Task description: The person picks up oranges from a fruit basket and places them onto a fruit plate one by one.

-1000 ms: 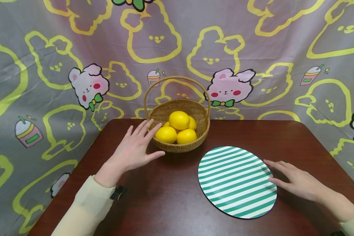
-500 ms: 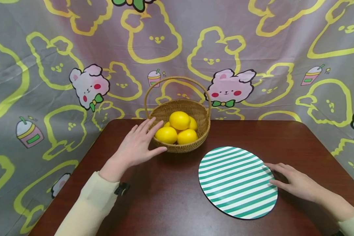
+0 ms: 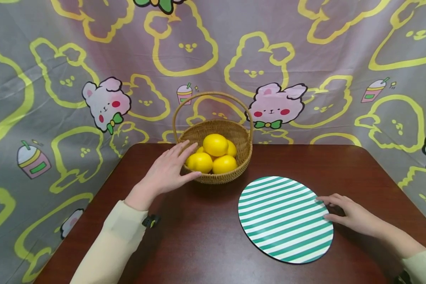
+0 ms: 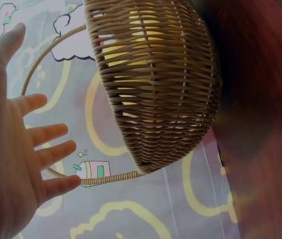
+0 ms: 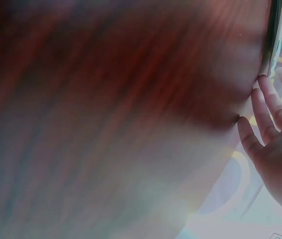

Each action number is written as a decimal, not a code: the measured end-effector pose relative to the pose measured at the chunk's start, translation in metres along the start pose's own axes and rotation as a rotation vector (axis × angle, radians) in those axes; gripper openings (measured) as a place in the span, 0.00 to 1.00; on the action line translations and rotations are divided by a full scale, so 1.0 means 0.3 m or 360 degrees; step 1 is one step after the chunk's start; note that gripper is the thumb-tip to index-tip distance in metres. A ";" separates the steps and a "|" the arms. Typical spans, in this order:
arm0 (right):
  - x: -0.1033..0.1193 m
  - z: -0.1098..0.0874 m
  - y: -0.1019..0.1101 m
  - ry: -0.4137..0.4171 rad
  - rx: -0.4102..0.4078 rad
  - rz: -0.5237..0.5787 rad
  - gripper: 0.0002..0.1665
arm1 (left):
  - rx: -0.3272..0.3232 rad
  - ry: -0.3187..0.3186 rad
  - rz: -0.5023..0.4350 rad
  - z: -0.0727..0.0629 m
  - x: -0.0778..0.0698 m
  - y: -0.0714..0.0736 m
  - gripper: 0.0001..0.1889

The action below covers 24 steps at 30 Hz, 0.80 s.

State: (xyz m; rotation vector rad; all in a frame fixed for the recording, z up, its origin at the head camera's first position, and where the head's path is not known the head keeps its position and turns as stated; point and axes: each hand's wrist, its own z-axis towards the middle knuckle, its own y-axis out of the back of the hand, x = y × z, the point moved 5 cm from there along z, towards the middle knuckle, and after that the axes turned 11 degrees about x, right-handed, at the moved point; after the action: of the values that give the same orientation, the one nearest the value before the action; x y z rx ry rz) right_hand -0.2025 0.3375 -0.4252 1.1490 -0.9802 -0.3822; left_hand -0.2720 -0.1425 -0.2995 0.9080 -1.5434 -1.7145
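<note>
A wicker basket [image 3: 239, 132] with a tall arched handle stands at the back of the table, holding several yellow lemons [image 3: 215, 145]. My left hand [image 3: 166, 173], fingers extended and spread, is at the basket's front left rim with nothing in it. The left wrist view shows the wicker wall [image 4: 156, 84] in front of the fingers, with a gap between. A round mat [image 3: 284, 221] with green and white stripes lies right of centre. At its right edge is my right hand [image 3: 356, 217], thumb and fingers loosely bent. Some of its fingertips [image 5: 245, 122] rest on the table in the right wrist view.
The dark reddish-brown wooden table [image 3: 198, 244] carries the basket and mat. A grey curtain [image 3: 323, 55] printed with yellow outlines and cartoon rabbits hangs behind the table and along both sides.
My left hand has shifted slightly to the right and forward, closer over the basket's rim. The right fingers have bent a little more at the mat's edge. Basket, lemons and mat stay put.
</note>
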 end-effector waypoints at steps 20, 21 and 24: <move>-0.035 0.016 -0.006 -0.0013 0.0089 0.0288 0.23 | 0.0087 -0.0043 -0.0250 0.086 0.040 0.018 0.45; -0.036 0.016 -0.005 -0.0008 0.0089 0.0297 0.24 | 0.0102 -0.0037 -0.0267 0.092 0.041 0.018 0.44; -0.040 0.017 -0.004 0.0017 0.0102 0.0310 0.23 | 0.0159 -0.0036 -0.0313 0.110 0.042 0.020 0.45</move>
State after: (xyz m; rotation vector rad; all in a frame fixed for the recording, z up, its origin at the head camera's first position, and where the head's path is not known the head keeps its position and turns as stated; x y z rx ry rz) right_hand -0.2130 0.3425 -0.4312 1.1005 -1.0913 -0.1894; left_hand -0.3063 -0.1356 -0.2921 1.1274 -1.6113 -1.8012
